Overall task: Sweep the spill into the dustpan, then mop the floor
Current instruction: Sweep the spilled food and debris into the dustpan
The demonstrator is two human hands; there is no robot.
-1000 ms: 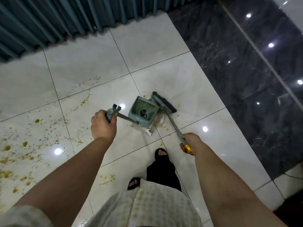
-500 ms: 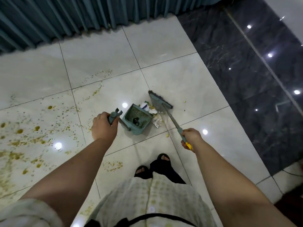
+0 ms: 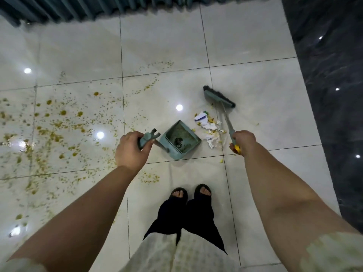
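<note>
A teal dustpan (image 3: 179,139) rests on the white tile floor ahead of my feet, its mouth facing right, dark debris inside. My left hand (image 3: 131,149) grips the top of its upright handle. My right hand (image 3: 242,141) holds the handle of a teal broom (image 3: 218,97), whose dark bristle head sits on the floor beyond and to the right of the pan. Between pan and broom lies a pile of white paper scraps and yellow bits (image 3: 209,127). A wide yellow-brown spill (image 3: 55,126) spatters the tiles to the left.
Teal curtains (image 3: 98,6) hang along the far edge of the floor. Dark glossy marble flooring (image 3: 330,95) runs down the right side. My two sandalled feet (image 3: 191,193) stand just behind the dustpan. Smaller yellow specks (image 3: 150,178) lie near my left foot.
The broom head has swung away from the dustpan toward the far right, uncovering the scrap pile beside the pan's mouth. My view has shifted left, showing more of the spill.
</note>
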